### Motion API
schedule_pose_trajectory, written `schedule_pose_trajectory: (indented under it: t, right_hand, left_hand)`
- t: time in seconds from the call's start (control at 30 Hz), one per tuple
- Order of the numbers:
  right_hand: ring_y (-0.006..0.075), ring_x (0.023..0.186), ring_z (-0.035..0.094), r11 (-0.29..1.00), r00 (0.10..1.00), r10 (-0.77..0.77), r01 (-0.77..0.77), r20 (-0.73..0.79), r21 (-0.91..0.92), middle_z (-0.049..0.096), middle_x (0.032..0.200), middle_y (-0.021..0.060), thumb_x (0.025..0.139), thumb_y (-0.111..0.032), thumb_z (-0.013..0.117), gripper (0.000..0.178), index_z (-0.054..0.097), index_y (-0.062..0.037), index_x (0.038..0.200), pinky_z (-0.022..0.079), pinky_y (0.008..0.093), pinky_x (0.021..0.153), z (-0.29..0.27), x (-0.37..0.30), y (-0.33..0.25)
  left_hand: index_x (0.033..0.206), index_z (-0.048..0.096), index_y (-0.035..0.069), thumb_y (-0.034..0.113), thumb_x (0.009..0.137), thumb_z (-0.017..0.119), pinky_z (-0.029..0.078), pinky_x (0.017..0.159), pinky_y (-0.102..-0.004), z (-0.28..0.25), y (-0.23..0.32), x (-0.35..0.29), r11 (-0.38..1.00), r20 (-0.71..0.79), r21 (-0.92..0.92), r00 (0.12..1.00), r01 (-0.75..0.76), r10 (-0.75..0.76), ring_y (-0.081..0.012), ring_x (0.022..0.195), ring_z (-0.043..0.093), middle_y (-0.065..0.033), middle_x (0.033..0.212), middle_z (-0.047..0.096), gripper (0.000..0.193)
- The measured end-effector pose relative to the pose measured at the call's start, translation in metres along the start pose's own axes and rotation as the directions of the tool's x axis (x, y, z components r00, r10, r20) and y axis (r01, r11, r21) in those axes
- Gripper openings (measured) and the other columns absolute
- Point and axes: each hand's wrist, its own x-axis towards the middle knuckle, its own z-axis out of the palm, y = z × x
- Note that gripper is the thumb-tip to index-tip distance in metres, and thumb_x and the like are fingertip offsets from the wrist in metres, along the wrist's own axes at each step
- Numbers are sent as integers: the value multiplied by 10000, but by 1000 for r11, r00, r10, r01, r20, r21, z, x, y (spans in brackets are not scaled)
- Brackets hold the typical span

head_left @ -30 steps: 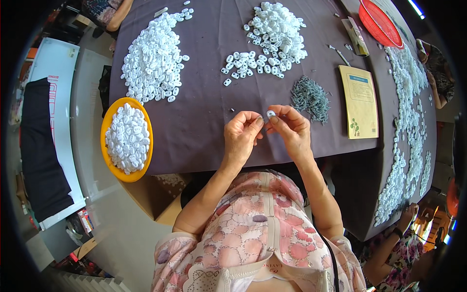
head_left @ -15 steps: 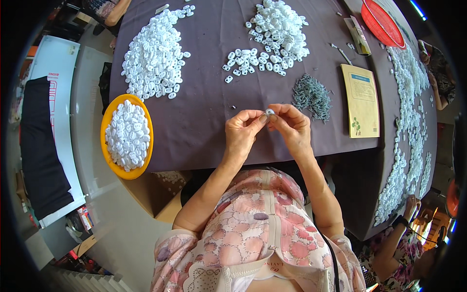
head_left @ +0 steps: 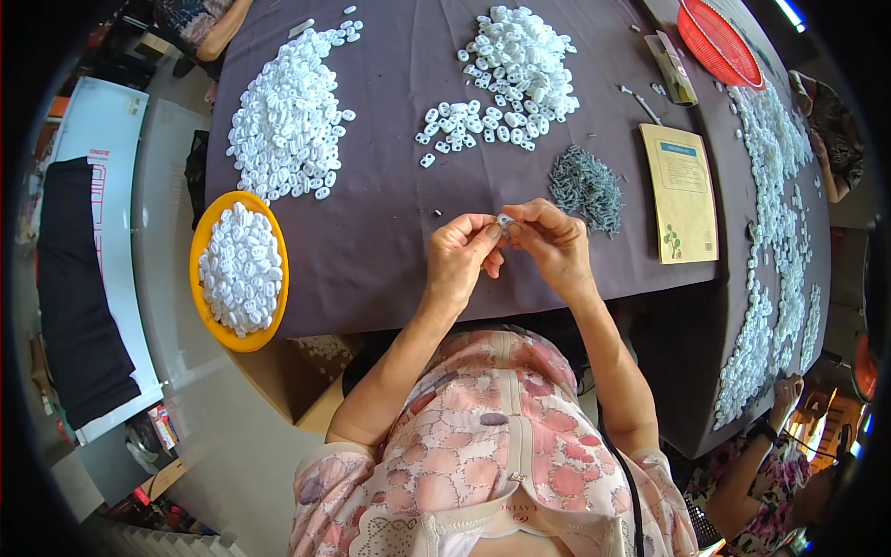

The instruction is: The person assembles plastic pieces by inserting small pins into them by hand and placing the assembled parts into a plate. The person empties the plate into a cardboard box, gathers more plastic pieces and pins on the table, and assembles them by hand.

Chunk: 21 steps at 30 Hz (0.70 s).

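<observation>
White piece (head_left: 504, 220) | pinched by right hand (head_left: 558, 249) | against left hand (head_left: 455, 255), narrowly pinched, contents unclear

Left of left grip (head_left: 452, 265): bowl (head_left: 246, 342) of plastic pieces (head_left: 239, 269). On surface (head_left: 371, 251): piece pile (head_left: 286, 121) ahead-left; second pile (head_left: 524, 65) ahead of right grip (head_left: 559, 258); pin heap (head_left: 587, 190) just ahead-right, booklet (head_left: 679, 195) farther right.

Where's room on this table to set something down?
Bare dark cloth lies between the yellow bowl and left hand, and between the left white pile and middle white pile. The gray pile crowds the right hand; white pieces crowd the far right.
</observation>
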Motion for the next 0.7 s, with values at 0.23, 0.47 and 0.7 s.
schedule_pose_trajectory:
  t: [0.23, 0.47, 0.7]
  right_hand:
    - [95, 786, 565, 963, 991, -117, 128, 60, -239, 561, 896, 37, 784, 35, 599, 224, 603, -2, 1005, 473, 224, 658, 4, 0, -14]
    - [175, 682, 578, 862, 970, -239, 227, 31, -454, 569, 856, 80, 709, 28, 634, 299, 579, -16, 1000, 479, 273, 613, 7, -1, -13]
    - [177, 676, 569, 831, 955, -280, 291, 95, -474, 570, 859, 75, 694, 32, 636, 285, 582, -16, 970, 472, 276, 599, 4, -1, -11]
  left_hand:
    - [858, 613, 19, 124, 858, 584, 451, 440, -202, 3, 4, 1, 999, -33, 8, 999, 43, -43, -82, 553, 568, -50, 739, 626, 109]
    - [858, 626, 37, 179, 857, 593, 516, 524, -244, 14, 2, -3, 982, -102, -121, 983, 143, -155, -113, 668, 621, -47, 771, 642, 147]
    - [855, 616, 8, 188, 869, 575, 525, 527, -251, 13, 3, -2, 986, -20, -38, 986, 162, -163, -125, 669, 627, -64, 784, 644, 185]
